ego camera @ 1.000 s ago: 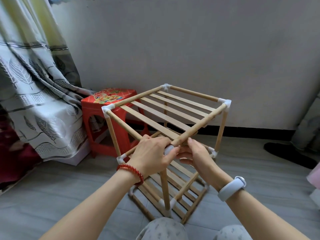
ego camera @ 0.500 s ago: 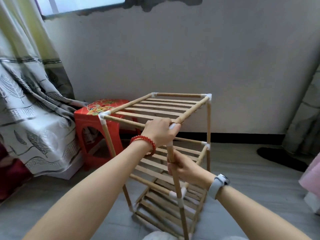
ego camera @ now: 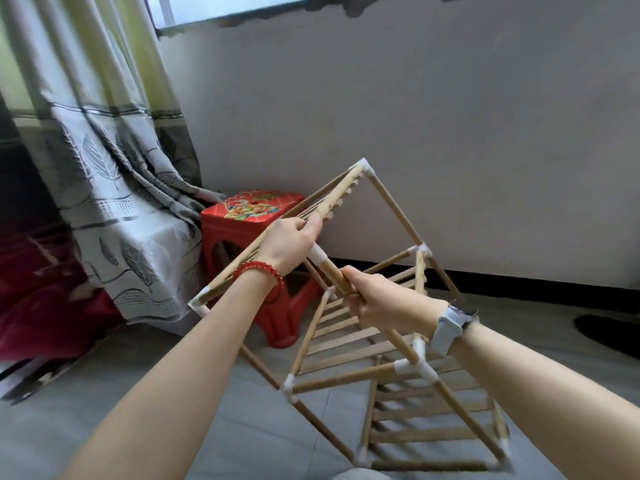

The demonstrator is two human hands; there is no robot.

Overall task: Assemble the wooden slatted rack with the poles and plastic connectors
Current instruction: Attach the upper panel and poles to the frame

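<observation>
Grey tile floor (ego camera: 104, 403), smooth, open at near left. Pale plaster wall (ego camera: 450, 133) behind, dark skirting along its base. Patterned grey leaf curtain (ego camera: 114, 174) hangs far left, folds pooling low. Red plastic stool (ego camera: 249, 216) with a printed top stands just right of the curtain, by the wall.

Wooden slatted rack (ego camera: 363, 341) sits centre, tipped over on a slant, far top corner raised toward the wall, near right end low by the floor. Round pale-wood poles (ego camera: 394, 209) form the frame; flat slats run across the tiers. White plastic connectors (ego camera: 412, 367) join the poles at the corners, glossy, three-way.

Left hand (ego camera: 291, 244), red bead bracelet (ego camera: 258, 271) on the wrist, fingers curled round the top-tier rail near its corner connector. Right hand (ego camera: 377, 299), white watch (ego camera: 450, 323) on the wrist, fist wrapped round the slanting pole just below. Both arms reach out from near, almost straight.

Stool leg is close behind the rack's left side. Dark slipper-like shape (ego camera: 609, 334) at the far right edge, well apart.
</observation>
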